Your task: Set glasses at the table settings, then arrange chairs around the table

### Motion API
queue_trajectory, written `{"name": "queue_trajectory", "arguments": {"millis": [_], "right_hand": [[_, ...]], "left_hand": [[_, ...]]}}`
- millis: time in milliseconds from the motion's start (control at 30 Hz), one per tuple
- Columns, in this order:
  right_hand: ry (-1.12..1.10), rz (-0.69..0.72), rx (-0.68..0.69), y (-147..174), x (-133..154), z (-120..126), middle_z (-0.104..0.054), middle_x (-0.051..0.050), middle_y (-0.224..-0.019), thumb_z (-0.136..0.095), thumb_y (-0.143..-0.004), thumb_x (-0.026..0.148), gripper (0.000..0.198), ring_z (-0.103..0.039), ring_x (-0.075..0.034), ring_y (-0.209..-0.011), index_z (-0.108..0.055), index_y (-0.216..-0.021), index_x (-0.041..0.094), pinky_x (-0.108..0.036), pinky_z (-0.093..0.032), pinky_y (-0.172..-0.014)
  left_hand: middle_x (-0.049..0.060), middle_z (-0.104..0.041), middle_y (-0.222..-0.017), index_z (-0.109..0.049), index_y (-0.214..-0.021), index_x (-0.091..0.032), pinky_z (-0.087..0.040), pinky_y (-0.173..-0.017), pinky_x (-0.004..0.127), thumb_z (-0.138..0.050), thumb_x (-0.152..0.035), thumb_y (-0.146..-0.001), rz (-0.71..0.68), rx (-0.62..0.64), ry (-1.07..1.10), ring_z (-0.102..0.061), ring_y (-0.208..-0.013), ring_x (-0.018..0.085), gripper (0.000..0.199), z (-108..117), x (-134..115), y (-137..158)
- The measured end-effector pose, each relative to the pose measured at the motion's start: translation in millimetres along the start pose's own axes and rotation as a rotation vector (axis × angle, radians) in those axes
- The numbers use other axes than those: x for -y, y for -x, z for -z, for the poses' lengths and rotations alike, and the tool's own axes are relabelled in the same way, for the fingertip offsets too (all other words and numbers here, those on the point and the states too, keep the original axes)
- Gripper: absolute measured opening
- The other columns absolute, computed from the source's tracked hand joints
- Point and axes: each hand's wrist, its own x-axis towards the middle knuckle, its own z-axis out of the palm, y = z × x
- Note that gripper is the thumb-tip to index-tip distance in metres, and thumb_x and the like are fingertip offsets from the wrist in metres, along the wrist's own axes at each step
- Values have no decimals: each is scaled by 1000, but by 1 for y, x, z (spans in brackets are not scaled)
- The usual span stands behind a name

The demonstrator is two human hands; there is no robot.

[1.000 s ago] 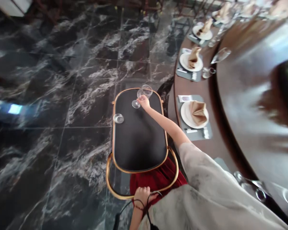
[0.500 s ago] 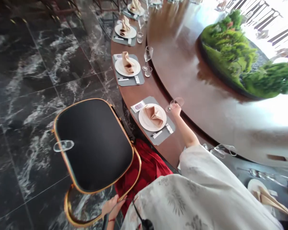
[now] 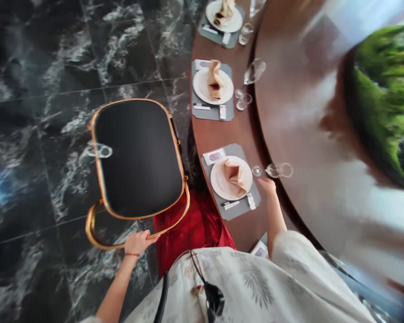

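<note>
The right hand (image 3: 267,186) lay low on the brown wooden table (image 3: 222,134), just short of the wine glass (image 3: 278,170); its fingers pointed toward the glass, but blur hid whether they touched the stem or how far they were spread. The wine glass, clear and empty, appeared tilted or lying on its side, its round foot toward the plate and its bowl toward the table's inner ring.

Just left of the hand sat a grey rectangular placemat (image 3: 231,181) holding a round white plate (image 3: 231,178), and on the plate a tan cloth napkin (image 3: 234,176) folded into a peaked shape. A small printed card (image 3: 214,156) lay at the mat's far corner, and pale cutlery pieces lay along its near edge.

The left hand (image 3: 138,242) was curled over the gold metal handle of the cart (image 3: 103,244), gripping its rounded rail. The cart's top was a matte black tray (image 3: 138,157) with rounded corners and a gold rim, and one small clear glass (image 3: 103,151) stood at its far left edge. Red fabric showed beneath it.

Farther along the curved table, a second setting (image 3: 212,87) held the same plate and folded napkin, with two clear glasses beside it. The floor (image 3: 37,89) was glossy black marble veined in white.
</note>
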Motion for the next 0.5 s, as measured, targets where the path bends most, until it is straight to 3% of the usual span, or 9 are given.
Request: {"name": "queue_trajectory", "arguments": {"millis": [67,133,200,267,333,400,500], "right_hand": [[238,29,-139,51,14,-5,-72,-20,-93,-70,-75,29,23,-68,-34,-95,-75,-91,13,-44,-52,-84],[180,297,-321,117,51,-34,-72,-17,-94,-54,-90,33,30,-68,-30,-92,-73,-103,15,-42,-53,-84],[-27,614,-131,191,117,-90,-72,-12,-91,-47,-96,39,36,-67,-23,-79,-72,-106,17,-37,-55,-77],[-166,962,298,256,204,-169,-72,-9,-101,-52,-96,39,32,-68,-20,-88,-70,-116,22,-34,-56,-85],[-229,1113,605,302,299,-262,-71,-7,-108,-56,-94,33,37,-67,-19,-94,-65,-128,24,-33,-56,-88],[-213,1071,713,329,386,-355,-68,-9,-121,-59,-88,26,49,-66,-19,-96,-58,-137,20,-35,-56,-91],[-179,985,658,353,484,-471,-53,-16,-146,-70,-77,21,80,-56,-26,-126,-41,-150,15,-44,-45,-111]], "left_hand": [[12,-76,-88,-75,-91,-14,-32,-74,29,-43,-74,-87,-34,-14,40,-66,-86,26,67,14,1,-11],[15,-76,-89,-75,-91,-11,-33,-75,30,-40,-77,-87,-68,-29,103,-65,-86,26,75,27,2,-22],[19,-76,-90,-76,-91,-9,-35,-75,33,-34,-81,-87,-116,-32,169,-66,-86,29,83,37,2,-32],[24,-75,-91,-76,-94,-8,-38,-74,37,-27,-84,-87,-169,-15,233,-68,-88,32,90,43,1,-41],[28,-74,-93,-76,-96,-8,-41,-75,42,-22,-85,-86,-213,21,279,-70,-90,36,95,44,-1,-52],[30,-74,-95,-76,-98,-10,-44,-75,47,-20,-85,-85,-253,64,315,-71,-92,37,94,38,-4,-64],[31,-73,-93,-77,-100,-16,-48,-74,53,-24,-78,-87,-306,111,363,-72,-92,37,83,21,-8,-86]]}}
